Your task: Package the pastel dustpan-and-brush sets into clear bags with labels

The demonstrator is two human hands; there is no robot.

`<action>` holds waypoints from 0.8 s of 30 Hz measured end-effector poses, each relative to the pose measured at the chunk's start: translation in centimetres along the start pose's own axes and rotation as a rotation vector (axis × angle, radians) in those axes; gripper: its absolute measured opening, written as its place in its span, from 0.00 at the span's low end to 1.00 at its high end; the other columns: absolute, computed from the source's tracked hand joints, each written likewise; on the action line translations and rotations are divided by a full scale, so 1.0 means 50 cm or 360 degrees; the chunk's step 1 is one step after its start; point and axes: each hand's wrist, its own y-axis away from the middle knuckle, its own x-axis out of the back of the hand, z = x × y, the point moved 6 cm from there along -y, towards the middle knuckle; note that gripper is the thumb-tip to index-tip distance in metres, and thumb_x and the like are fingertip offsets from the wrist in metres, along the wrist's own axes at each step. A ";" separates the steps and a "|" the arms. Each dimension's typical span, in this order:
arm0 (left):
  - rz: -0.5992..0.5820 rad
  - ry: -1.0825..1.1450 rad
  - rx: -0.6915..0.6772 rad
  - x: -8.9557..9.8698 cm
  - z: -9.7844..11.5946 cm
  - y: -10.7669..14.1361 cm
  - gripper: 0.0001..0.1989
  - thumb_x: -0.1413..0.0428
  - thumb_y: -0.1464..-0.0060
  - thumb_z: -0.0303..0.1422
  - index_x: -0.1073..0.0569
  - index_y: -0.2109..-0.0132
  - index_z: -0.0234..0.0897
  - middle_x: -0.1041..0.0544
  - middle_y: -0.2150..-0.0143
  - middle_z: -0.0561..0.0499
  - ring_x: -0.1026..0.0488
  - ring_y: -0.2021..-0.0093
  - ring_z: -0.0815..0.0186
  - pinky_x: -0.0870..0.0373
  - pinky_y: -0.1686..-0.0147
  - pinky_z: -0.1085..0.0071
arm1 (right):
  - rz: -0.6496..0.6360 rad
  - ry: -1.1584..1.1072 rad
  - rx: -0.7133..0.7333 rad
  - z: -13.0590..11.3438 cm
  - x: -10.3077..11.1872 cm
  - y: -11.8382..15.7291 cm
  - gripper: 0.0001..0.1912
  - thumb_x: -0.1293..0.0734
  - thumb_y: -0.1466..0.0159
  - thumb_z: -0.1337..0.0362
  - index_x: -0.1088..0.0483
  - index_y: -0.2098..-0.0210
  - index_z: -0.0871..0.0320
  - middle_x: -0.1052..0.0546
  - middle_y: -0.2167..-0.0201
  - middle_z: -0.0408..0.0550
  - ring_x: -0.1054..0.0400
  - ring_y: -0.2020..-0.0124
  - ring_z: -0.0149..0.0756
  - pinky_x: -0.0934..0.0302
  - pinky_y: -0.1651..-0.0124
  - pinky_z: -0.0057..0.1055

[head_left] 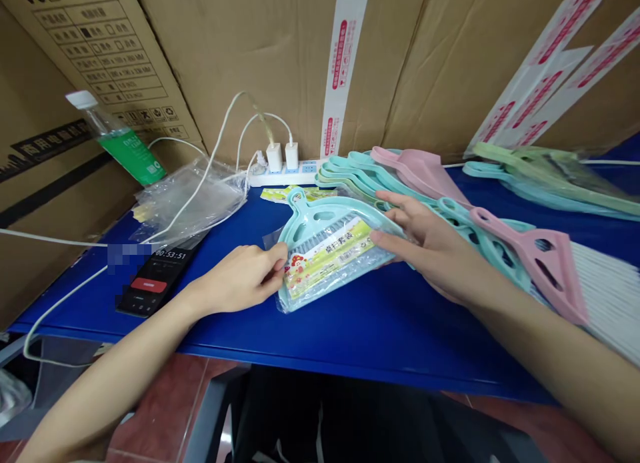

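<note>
A light-blue mini dustpan and brush set (320,279) in a clear plastic bag, with a yellow-green printed card (327,256) inside, is held a little above the blue table. My left hand (245,273) pinches the bag at its left edge, fingers curled. My right hand (425,243) grips the set's right side, thumb on top and fingers behind. The handle end points away from me. Behind my right hand lie several blue dustpans (350,173) and a pink dustpan (420,173). A pink brush (540,263) with white bristles lies further right.
A power strip (257,179) with chargers and white cables stands against cardboard boxes (280,56). At left are clear plastic bags (185,199), a phone (160,283) and a tilted green-labelled bottle (127,149). Bagged green and blue dustpans (550,176) lie at far right on the table (380,336).
</note>
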 end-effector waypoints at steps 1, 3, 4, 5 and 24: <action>0.0001 0.0012 -0.0020 -0.001 0.003 0.000 0.07 0.57 0.41 0.31 0.47 0.69 0.42 0.41 0.80 0.60 0.38 0.80 0.68 0.49 0.76 0.70 | -0.0018 -0.0141 -0.0061 0.006 -0.010 0.000 0.37 0.29 0.46 0.51 0.42 0.41 0.54 0.25 0.57 0.50 0.27 0.63 0.40 0.29 0.68 0.36; 0.0002 0.0029 -0.0055 -0.003 0.009 0.000 0.07 0.58 0.39 0.32 0.45 0.67 0.42 0.40 0.80 0.59 0.37 0.80 0.67 0.48 0.77 0.70 | -0.0136 -0.0360 -0.0174 0.018 -0.038 0.003 0.35 0.27 0.47 0.51 0.37 0.43 0.54 0.23 0.53 0.52 0.26 0.58 0.44 0.26 0.62 0.41; -0.0001 0.0032 -0.0069 -0.005 0.011 0.001 0.07 0.58 0.37 0.33 0.44 0.66 0.42 0.38 0.79 0.59 0.36 0.79 0.67 0.47 0.76 0.70 | -0.0209 -0.0431 -0.0208 0.022 -0.053 0.004 0.33 0.27 0.47 0.52 0.35 0.44 0.54 0.23 0.52 0.53 0.26 0.56 0.45 0.26 0.59 0.43; -0.0005 0.0030 -0.0084 -0.006 0.014 0.001 0.07 0.59 0.36 0.34 0.43 0.65 0.42 0.36 0.78 0.59 0.35 0.79 0.66 0.46 0.76 0.70 | -0.0274 -0.0480 -0.0222 0.025 -0.065 0.006 0.31 0.28 0.46 0.53 0.33 0.45 0.53 0.23 0.51 0.53 0.26 0.55 0.46 0.26 0.57 0.45; 0.0706 -0.0704 0.0274 0.073 -0.025 0.022 0.12 0.53 0.35 0.43 0.36 0.54 0.38 0.23 0.71 0.52 0.23 0.74 0.60 0.41 0.79 0.71 | -0.0009 -0.0574 -0.0456 0.031 -0.011 -0.010 0.12 0.41 0.30 0.61 0.28 0.53 0.52 0.18 0.62 0.48 0.22 0.62 0.40 0.26 0.55 0.44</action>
